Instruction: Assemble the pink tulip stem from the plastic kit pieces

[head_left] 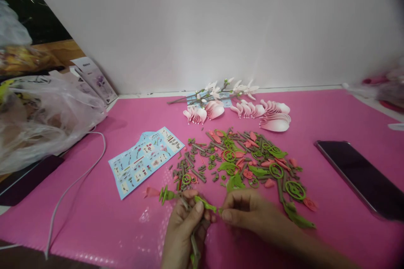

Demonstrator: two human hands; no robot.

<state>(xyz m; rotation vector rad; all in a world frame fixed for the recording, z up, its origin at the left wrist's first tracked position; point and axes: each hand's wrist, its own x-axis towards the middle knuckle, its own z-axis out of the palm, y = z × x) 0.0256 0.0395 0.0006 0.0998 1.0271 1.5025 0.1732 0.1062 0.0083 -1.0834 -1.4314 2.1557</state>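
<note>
**Both hands pinch a green stem over the pink mat**

Here we are at the near edge of the pink mat [315, 109], and both hands meet in the middle. The left hand [184, 229] is closed around a green stem [205, 204], thumb pressed on top, with a brown stalk poking out below the palm. The right hand [249, 212] comes in from the right, its fingertips pinched narrow on the stem's right end. Just left of the hands lies a pink bud [152, 192] on a green collar, resting on the mat. Right behind the hands spreads the pile of pieces [240, 159], green, brown and coral, loose on the mat. Farther back sit pale petals [271, 115] and a white flower sprig [221, 88] near the wall. An instruction sheet [145, 157] lies to the left, a phone [362, 176] to the right, a white cable [75, 180] and a plastic bag [44, 113] far left.
</note>
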